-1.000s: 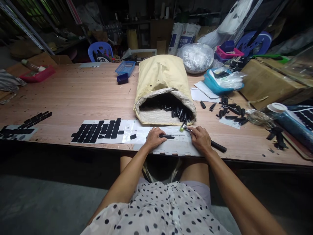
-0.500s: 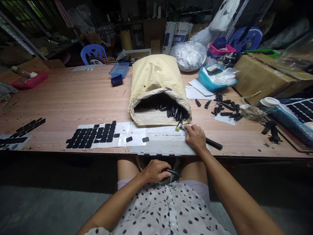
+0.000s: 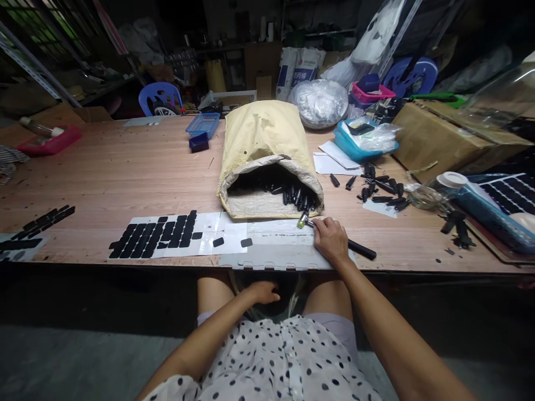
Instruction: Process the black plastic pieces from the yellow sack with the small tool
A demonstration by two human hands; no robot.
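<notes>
Head view: nearest, the left hand is between the thighs, below the level of the table; whether it grips anything, I cannot tell. The right hand is closed around a hammer at the grey board, the hammer's head beside the mouth of a yellow sack. Black rounded pads line a white sheet to the left. Black handle-like pieces lie inside the sack; farther off are a blue basket and a blue chair
</notes>
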